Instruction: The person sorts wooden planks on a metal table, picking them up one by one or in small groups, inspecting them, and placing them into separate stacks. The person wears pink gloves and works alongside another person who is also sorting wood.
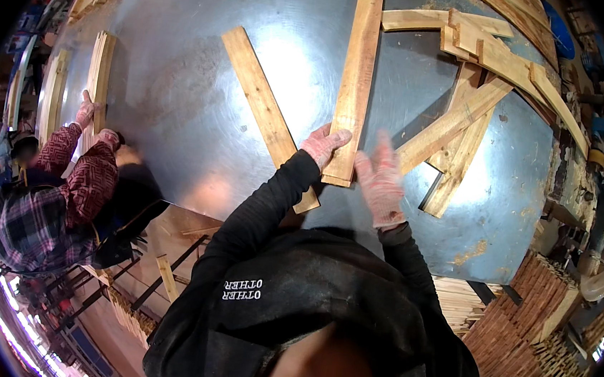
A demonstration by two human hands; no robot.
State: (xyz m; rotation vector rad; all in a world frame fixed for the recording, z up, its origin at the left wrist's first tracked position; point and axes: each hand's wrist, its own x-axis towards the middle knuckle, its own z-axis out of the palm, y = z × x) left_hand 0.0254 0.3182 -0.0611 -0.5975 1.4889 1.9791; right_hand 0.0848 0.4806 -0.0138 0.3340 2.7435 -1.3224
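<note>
A long, narrow wooden board (359, 64) lies lengthwise in front of me on a metal table (159, 97). My left hand (325, 146), in a pale, red-stained glove, grips its near end, with the thumb on top. Just right of that end, apart from the board, is my right hand (383, 185). Its gloved fingers are spread, slightly blurred and holding nothing. A second wooden plank (260, 95) slants across the table to the left and passes beneath my left forearm.
Loose boards (458, 123) lie crossed in a heap at the right. At the left a person in a plaid garment (48, 220) has gloved hands on a stack of boards (100, 63). Stacked wood (519, 329) stands beyond the table's near right corner.
</note>
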